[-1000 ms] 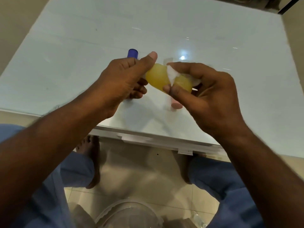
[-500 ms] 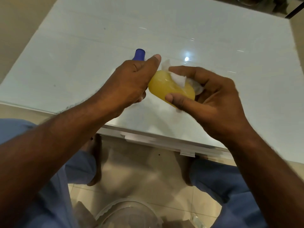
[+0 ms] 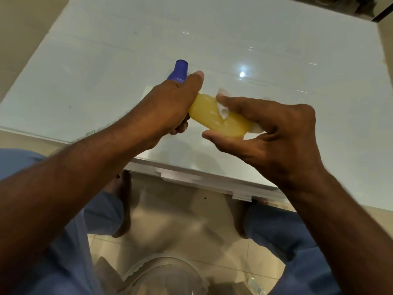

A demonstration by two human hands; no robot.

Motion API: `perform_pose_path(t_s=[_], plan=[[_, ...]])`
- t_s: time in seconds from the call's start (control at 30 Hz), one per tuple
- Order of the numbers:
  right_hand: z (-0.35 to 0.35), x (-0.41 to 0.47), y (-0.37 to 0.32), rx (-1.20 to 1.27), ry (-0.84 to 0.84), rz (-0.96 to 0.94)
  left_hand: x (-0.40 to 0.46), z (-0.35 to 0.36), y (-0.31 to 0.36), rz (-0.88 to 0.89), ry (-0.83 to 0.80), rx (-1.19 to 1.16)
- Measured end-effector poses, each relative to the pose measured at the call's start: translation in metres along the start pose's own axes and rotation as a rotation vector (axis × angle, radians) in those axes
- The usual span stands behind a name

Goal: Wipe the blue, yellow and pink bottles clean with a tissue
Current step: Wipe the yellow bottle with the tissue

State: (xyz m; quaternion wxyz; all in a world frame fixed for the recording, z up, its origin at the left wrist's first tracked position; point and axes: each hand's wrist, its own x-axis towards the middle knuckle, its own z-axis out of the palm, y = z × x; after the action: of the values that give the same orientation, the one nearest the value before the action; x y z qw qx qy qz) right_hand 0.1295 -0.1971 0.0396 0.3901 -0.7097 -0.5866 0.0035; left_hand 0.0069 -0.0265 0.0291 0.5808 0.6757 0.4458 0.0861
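Note:
A yellow bottle lies tilted in the air above the near part of the white table. My left hand grips its left end, fingers curled round it. My right hand wraps its right part and pinches a white tissue against it between fingers and thumb. Just beyond my left hand stands a blue bottle, with only its top part showing. The pink bottle is hidden from view.
The table's near edge runs below my hands. Under it are my knees in blue cloth, bare feet on a tiled floor and a clear round container at the bottom middle.
My right hand slid with the tissue along the yellow bottle toward its right end, and more of the bottle's body now shows. The pink bottle seen below it earlier is out of sight.

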Motion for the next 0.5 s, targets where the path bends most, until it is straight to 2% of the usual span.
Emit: perform_pose_path(t_s=[0.23, 0.5], plan=[[-0.005, 0.003, 0.005, 0.061, 0.100, 0.069, -0.003, 0.002, 0.000, 0.094, 0.011, -0.055], [0.009, -0.004, 0.003, 0.185, -0.185, 0.027, -0.007, 0.005, -0.007, 0.185, 0.025, 0.035]])
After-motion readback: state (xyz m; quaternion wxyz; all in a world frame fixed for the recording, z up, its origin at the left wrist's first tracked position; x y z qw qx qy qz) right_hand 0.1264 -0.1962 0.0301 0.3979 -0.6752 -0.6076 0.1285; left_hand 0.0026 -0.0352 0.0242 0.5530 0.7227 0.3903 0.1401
